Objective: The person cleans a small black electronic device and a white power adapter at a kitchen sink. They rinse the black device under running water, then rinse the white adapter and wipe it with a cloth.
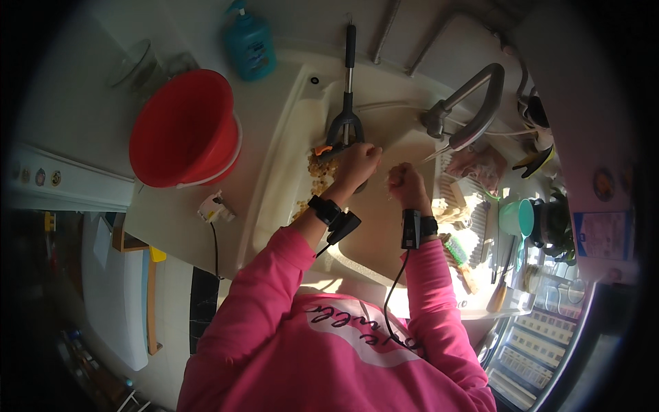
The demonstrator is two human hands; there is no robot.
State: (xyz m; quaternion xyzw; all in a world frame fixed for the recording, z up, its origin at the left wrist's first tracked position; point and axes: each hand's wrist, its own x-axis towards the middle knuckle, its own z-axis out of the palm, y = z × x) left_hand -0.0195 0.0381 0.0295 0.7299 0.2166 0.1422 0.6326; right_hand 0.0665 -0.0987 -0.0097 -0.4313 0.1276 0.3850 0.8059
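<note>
My left hand (pixel 359 166) is over the sink (pixel 381 226), its fingers curled. Whether it holds anything is hidden. Close beside it is the forked black head of a long-handled tool (pixel 346 121), probably a mop, with an orange part. The tool leans towards the back wall. My right hand (pixel 405 184) is closed into a fist under the spout of the metal faucet (pixel 476 110). Water runs onto it and splashes; no object shows in its fingers. Yellow-brown pebble-like pieces (pixel 320 177) lie along the sink's left side, partly behind my left forearm.
A red bucket (pixel 183 129) and a teal pump bottle (pixel 250 49) stand left of the sink. A white plug-like device (pixel 215 208) with a black cord lies nearby. At right are a green-bristled brush (pixel 458 255), a mint-green dipper (pixel 516 218) and a ribbed washboard surface (pixel 480 226).
</note>
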